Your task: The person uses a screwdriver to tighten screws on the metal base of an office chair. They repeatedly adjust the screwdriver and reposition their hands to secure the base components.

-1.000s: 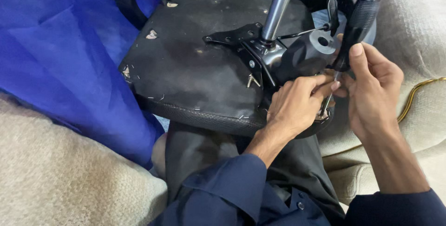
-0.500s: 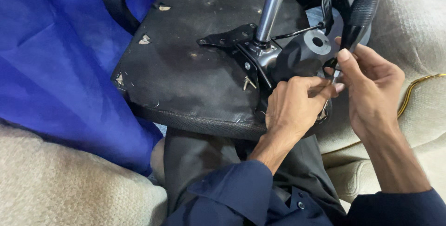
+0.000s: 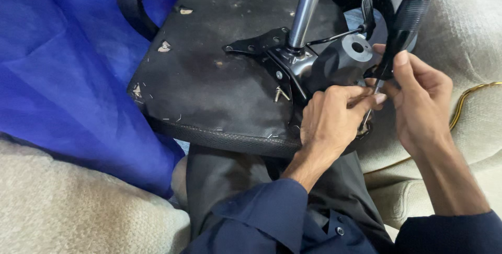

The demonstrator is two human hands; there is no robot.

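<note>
An upturned black chair seat (image 3: 219,81) rests on my lap, its black metal mechanism plate (image 3: 308,66) and chrome gas-lift column (image 3: 308,6) pointing up. My right hand (image 3: 418,97) grips a screwdriver by its black ribbed handle (image 3: 405,21), the shaft angled down toward the plate's near edge. My left hand (image 3: 332,118) lies on the seat's front edge, its fingertips pinched around the screwdriver shaft near the tip; the tip itself is hidden. A loose screw (image 3: 281,93) stands on the seat beside the plate.
Blue fabric (image 3: 68,71) covers the left side. Beige upholstery (image 3: 63,207) lies at lower left and on the right, where it has gold piping (image 3: 473,94). A thin black lever with a paddle (image 3: 366,11) juts from the mechanism. Small white scraps dot the seat underside.
The view has shifted slightly, so the seat sits a little lower and to the left. Both hands stay at the plate's near edge with the screwdriver, barely moved.
</note>
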